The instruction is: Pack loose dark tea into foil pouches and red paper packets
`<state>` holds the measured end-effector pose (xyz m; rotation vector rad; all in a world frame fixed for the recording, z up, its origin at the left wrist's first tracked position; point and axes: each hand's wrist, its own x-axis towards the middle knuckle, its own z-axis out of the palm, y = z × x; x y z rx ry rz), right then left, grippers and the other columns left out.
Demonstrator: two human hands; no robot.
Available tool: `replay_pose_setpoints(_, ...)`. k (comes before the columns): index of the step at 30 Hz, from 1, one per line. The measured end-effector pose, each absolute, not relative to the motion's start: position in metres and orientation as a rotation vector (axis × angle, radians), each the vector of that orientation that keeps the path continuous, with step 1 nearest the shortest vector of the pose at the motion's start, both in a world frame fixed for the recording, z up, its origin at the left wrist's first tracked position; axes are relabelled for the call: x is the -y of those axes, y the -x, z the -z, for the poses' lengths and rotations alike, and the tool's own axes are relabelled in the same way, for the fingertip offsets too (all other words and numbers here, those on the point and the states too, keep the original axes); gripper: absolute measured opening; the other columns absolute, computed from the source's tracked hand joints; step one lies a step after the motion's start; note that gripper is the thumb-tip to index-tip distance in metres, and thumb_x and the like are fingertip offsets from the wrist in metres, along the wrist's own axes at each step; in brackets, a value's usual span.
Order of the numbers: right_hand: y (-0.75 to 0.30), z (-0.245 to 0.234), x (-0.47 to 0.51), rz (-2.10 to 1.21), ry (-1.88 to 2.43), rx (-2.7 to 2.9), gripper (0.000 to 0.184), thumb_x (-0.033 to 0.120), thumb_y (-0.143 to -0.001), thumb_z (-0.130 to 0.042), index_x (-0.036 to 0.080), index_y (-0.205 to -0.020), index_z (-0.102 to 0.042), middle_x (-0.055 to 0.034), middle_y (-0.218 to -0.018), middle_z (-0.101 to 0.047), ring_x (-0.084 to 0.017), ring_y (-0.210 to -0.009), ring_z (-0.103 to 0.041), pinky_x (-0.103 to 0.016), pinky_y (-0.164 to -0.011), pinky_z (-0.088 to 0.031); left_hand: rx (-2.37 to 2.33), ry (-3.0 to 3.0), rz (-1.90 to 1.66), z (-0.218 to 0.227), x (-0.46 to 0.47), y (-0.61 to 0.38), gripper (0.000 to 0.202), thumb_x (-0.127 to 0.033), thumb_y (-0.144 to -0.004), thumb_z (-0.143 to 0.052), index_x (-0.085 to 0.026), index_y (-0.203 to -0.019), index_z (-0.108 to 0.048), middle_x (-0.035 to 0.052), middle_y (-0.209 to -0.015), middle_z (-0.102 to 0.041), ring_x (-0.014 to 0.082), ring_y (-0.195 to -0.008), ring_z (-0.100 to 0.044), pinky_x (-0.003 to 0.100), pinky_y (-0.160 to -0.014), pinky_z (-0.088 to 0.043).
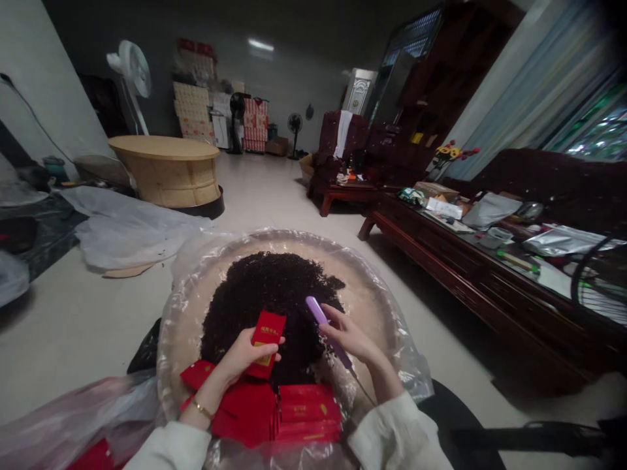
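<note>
My left hand (249,352) is closed around a red packet (270,326) with gold print, holding it above a heap of dark loose tea leaves (259,281). In my right hand (353,336) is a slim purple corded hand tool (318,310), shaped like a small flat iron, its cord trailing down from the lower end. The tea lies in a wide round tray (369,281) lined with clear plastic. Close to my body, a stack of red packets (308,411) lies at the tray's near edge, with more red packets (245,408) beside it under my left forearm.
A dark wooden table (470,281) covered with bags and papers runs along the right. Beyond the tray on the left stands a round wooden drum-shaped table (166,147), with plastic sheeting (132,222) on the floor before it. A black fan (600,274) shows at the right edge.
</note>
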<state>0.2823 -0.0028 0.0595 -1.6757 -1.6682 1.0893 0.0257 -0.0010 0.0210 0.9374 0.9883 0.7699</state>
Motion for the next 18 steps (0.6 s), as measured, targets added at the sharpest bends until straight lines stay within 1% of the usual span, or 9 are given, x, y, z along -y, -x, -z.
replay_pose_setpoints(1,-0.279,-0.065,0.005,-1.156,1.566,1.67,0.06,0.028,-0.082,-0.06,0.02,-0.139,-0.045,-0.0109,-0.139,-0.053,-0.024,-0.116,-0.058,-0.039,-0.092,-0.05,-0.986,-0.946,-0.758,-0.022,0.002,-0.026,0.059,-0.042,-0.051,-0.086,-0.011,-0.097,-0.065,0.0182,-0.104,-0.073,0.0222,-0.068,-0.072,0.031,-0.065,-0.056)
replay_pose_setpoints(3,-0.271,-0.076,0.009,-1.207,1.439,1.72,0.061,0.029,-0.078,-0.065,0.02,-0.137,-0.049,-0.0104,-0.14,-0.052,-0.025,-0.119,-0.057,-0.041,-0.096,-0.048,-0.984,-0.975,-0.722,-0.023,0.002,-0.027,0.057,-0.041,-0.051,-0.086,-0.011,-0.095,-0.066,0.0163,-0.099,-0.074,0.0219,-0.068,-0.072,0.03,-0.064,-0.055)
replay_pose_setpoints(6,-0.255,-0.088,0.012,-1.197,1.421,1.862,0.061,0.029,-0.078,-0.066,0.019,-0.136,-0.051,-0.0102,-0.137,-0.056,-0.026,-0.119,-0.056,-0.042,-0.101,-0.044,-0.979,-1.034,-0.669,-0.023,0.003,-0.027,0.052,-0.04,-0.052,-0.085,-0.01,-0.091,-0.068,0.0135,-0.091,-0.075,0.0219,-0.067,-0.072,0.03,-0.062,-0.054)
replay_pose_setpoints(9,-0.24,-0.095,0.011,-1.151,1.444,1.987,0.059,0.027,-0.079,-0.064,0.018,-0.135,-0.051,-0.0096,-0.128,-0.062,-0.025,-0.11,-0.061,-0.04,-0.095,-0.047,-0.968,-1.079,-0.655,-0.021,0.003,-0.027,0.051,-0.04,-0.053,-0.084,-0.011,-0.092,-0.068,0.0116,-0.088,-0.076,0.0215,-0.067,-0.071,0.03,-0.062,-0.054)
replay_pose_setpoints(11,-0.231,-0.097,0.01,-1.127,1.453,2.022,0.054,0.025,-0.078,-0.065,0.017,-0.131,-0.056,-0.0089,-0.12,-0.067,-0.025,-0.103,-0.064,-0.037,-0.09,-0.049,-0.958,-1.094,-0.659,-0.02,0.003,-0.027,0.05,-0.039,-0.053,-0.084,-0.011,-0.091,-0.068,0.0103,-0.086,-0.076,0.0211,-0.066,-0.071,0.03,-0.063,-0.054)
replay_pose_setpoints(14,-0.221,-0.099,0.01,-1.102,1.453,2.01,0.042,0.021,-0.078,-0.063,0.017,-0.12,-0.065,-0.0064,-0.109,-0.071,-0.024,-0.095,-0.066,-0.033,-0.083,-0.05,-0.957,-1.086,-0.659,-0.019,0.004,-0.028,0.048,-0.038,-0.054,-0.084,-0.01,-0.09,-0.068,0.0085,-0.079,-0.075,0.0213,-0.066,-0.071,0.03,-0.063,-0.054)
replay_pose_setpoints(16,-0.216,-0.1,0.01,-1.081,1.437,1.992,0.036,0.018,-0.079,-0.062,0.019,-0.114,-0.069,-0.0042,-0.105,-0.073,-0.024,-0.093,-0.066,-0.033,-0.083,-0.049,-0.962,-1.07,-0.656,-0.02,0.004,-0.028,0.047,-0.037,-0.054,-0.084,-0.01,-0.089,-0.069,0.0074,-0.073,-0.074,0.0214,-0.065,-0.071,0.029,-0.061,-0.053)
replay_pose_setpoints(18,-0.214,-0.099,0.01,-1.076,1.412,1.987,0.033,0.016,-0.079,-0.06,0.02,-0.111,-0.07,-0.0027,-0.102,-0.074,-0.023,-0.092,-0.066,-0.032,-0.084,-0.049,-0.958,-1.061,-0.653,-0.022,0.005,-0.028,0.046,-0.037,-0.054,-0.084,-0.009,-0.087,-0.069,0.0062,-0.068,-0.072,0.0209,-0.063,-0.07,0.028,-0.06,-0.053)
